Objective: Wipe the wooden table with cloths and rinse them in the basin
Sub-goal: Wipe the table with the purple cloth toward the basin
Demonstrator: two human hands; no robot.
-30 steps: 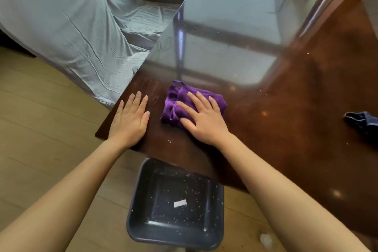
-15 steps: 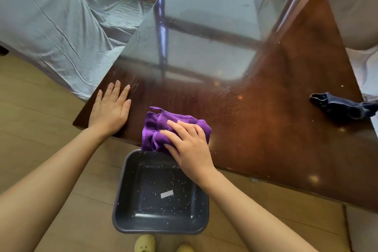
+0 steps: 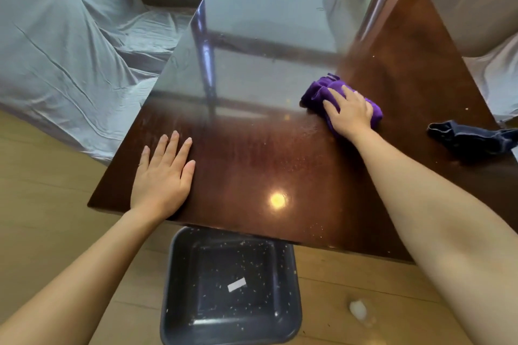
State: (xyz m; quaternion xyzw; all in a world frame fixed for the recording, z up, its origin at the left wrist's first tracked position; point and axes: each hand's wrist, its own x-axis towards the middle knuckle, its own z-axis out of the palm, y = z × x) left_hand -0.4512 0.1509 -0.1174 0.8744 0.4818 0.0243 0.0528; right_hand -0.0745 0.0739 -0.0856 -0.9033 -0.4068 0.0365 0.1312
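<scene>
A glossy dark wooden table (image 3: pixel 252 165) fills the middle of the view. My right hand (image 3: pixel 349 112) presses flat on a bunched purple cloth (image 3: pixel 316 92) far out on the table's right half. My left hand (image 3: pixel 162 173) lies flat, fingers spread, near the table's front left corner and holds nothing. A dark blue cloth (image 3: pixel 473 138) lies crumpled at the table's right edge. A grey square basin (image 3: pixel 288 283) stands on the floor under the front edge, holding crumbs and a white scrap.
Furniture draped in pale grey sheets (image 3: pixel 64 45) stands to the left of the table, and another covered piece (image 3: pixel 493 73) at the right. The floor is light wood (image 3: pixel 42 204). A small white blob (image 3: pixel 358 309) lies on the floor right of the basin.
My right hand dragged the purple cloth to the front edge above the basin, then pushed it far out to the right. My left hand stayed flat near the front left corner.
</scene>
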